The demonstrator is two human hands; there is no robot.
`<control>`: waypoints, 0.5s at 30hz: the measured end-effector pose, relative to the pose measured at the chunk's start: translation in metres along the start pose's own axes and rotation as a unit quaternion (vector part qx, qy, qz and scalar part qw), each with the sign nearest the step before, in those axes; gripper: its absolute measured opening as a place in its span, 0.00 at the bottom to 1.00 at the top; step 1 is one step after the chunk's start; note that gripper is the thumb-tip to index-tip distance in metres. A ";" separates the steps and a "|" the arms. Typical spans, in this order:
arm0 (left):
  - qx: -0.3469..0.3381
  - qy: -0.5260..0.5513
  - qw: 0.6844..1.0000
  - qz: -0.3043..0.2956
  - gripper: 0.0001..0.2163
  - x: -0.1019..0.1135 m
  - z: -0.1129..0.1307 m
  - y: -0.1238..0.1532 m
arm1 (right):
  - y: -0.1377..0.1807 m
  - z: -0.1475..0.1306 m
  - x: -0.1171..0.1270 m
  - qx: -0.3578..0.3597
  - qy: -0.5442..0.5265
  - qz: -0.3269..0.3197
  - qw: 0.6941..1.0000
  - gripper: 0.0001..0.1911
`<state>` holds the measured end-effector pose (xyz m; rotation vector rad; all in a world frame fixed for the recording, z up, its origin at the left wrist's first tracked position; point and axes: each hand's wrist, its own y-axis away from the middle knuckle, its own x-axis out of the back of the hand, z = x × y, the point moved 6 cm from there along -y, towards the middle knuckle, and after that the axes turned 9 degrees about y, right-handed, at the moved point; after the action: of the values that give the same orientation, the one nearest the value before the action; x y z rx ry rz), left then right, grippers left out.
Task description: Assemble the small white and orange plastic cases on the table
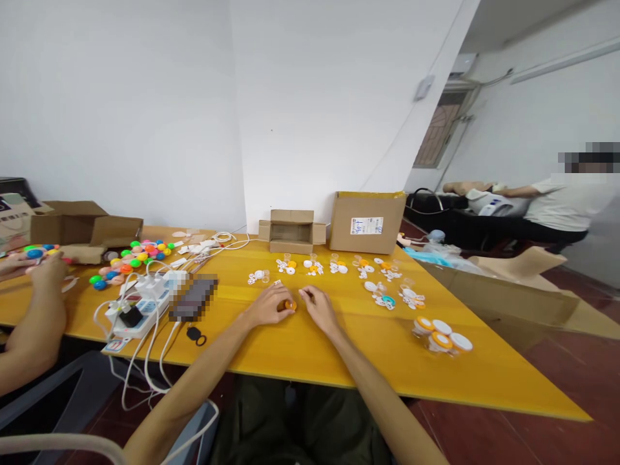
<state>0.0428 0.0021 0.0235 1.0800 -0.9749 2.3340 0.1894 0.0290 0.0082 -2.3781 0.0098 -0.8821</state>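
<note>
I see the left hand [271, 305] gripping an orange piece [290, 305] over the table [368, 361], near the curled right hand [318, 310]; the hands stand apart, and I can't tell whether the right holds anything. Beyond them I see clustered parts [387, 301], lidded tubs [441, 338] off right, and an open box [290, 247] behind.

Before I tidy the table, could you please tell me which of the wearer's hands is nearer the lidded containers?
Right. The right hand is to the left of the lidded containers; the left hand, holding a small orange piece, is farther left.
</note>
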 end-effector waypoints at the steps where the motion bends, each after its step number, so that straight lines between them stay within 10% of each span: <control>1: -0.002 0.003 1.000 0.003 0.03 0.000 0.000 0.000 | 0.000 -0.002 0.000 0.007 0.005 -0.002 1.000 0.15; 15: 0.025 -0.006 0.998 0.051 0.11 0.002 -0.011 0.005 | 0.009 -0.026 -0.008 0.137 0.129 -0.073 0.979 0.07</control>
<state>0.0330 0.0064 0.0177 1.0880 -1.0026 2.4481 0.1692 0.0091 0.0141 -2.0157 -0.1752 -1.1756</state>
